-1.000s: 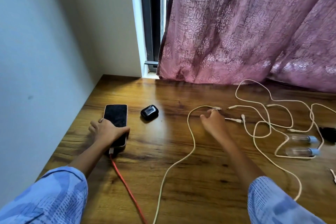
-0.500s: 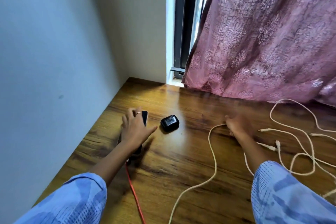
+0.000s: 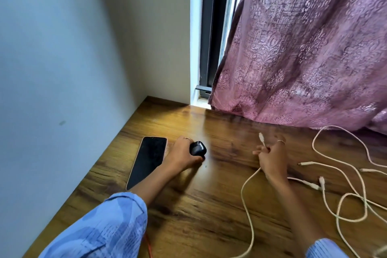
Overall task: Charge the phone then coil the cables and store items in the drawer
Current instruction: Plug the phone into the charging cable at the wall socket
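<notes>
A black phone [image 3: 149, 160] lies face up on the wooden desk [image 3: 209, 205] near the left wall. Just right of it, my left hand [image 3: 181, 156] is closed around a small black earbud case [image 3: 198, 148] resting on the desk. My right hand [image 3: 271, 158] pinches a white cable [image 3: 248, 211] near its plug end [image 3: 261, 138], which sticks up above my fingers. That cable trails down towards the desk's front. A short piece of orange cable [image 3: 149, 247] shows below my left sleeve.
Several more white cables [image 3: 347, 176] lie tangled on the desk at the right. A pink patterned curtain [image 3: 303, 48] hangs over the desk's back edge. A white wall [image 3: 62, 69] borders the left side, with a dark window frame [image 3: 211, 37] in the corner.
My left hand has left the phone and moved right onto the black earbud case. My right hand has closed on the white cable and lifted its plug end. The view swung further left.
</notes>
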Demonstrator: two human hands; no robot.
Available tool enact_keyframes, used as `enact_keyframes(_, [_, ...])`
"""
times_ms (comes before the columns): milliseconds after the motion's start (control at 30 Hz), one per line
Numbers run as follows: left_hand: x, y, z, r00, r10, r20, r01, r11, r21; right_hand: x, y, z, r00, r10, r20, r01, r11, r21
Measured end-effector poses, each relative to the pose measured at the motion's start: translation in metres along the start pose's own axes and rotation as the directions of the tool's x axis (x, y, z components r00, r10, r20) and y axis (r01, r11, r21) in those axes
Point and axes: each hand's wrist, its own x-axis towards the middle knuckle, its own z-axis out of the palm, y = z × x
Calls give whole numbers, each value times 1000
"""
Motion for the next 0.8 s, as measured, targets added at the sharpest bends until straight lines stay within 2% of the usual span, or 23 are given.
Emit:
enact_keyframes(67, [-9,11,-7,999,-5,-54,-3,988,-156,-19,-15,-5,999,26,45,-33,986,162])
enact_keyframes(100, [-16,19,-13,998,-28,-48,12,956,-294,-28,-20,-8,997,50,63,-63,972,228])
enact_keyframes(200, [-43,41,-35,993,-44,109,106,734,-671,-59,-40,-20,984,132,118,-168,906,388])
enact_keyframes(300, [-71,59,-52,977,25,211,161,564,-810,-103,-66,-36,981,89,173,-162,867,472])
enact_keyframes(433, [-103,78,-66,948,105,301,267,250,-931,-158,-93,-52,983,-91,159,11,895,446])
enact_keyframes(467, [-110,81,-69,946,104,306,281,203,-938,-169,-97,-54,982,-125,140,47,886,461])
enact_keyframes(667, [-143,94,-88,951,173,255,236,124,-964,-210,-107,-69,973,-228,33,187,866,464])
enact_keyframes(800, [-158,100,-98,960,193,204,187,106,-977,-227,-113,-80,964,-259,59,201,856,476])
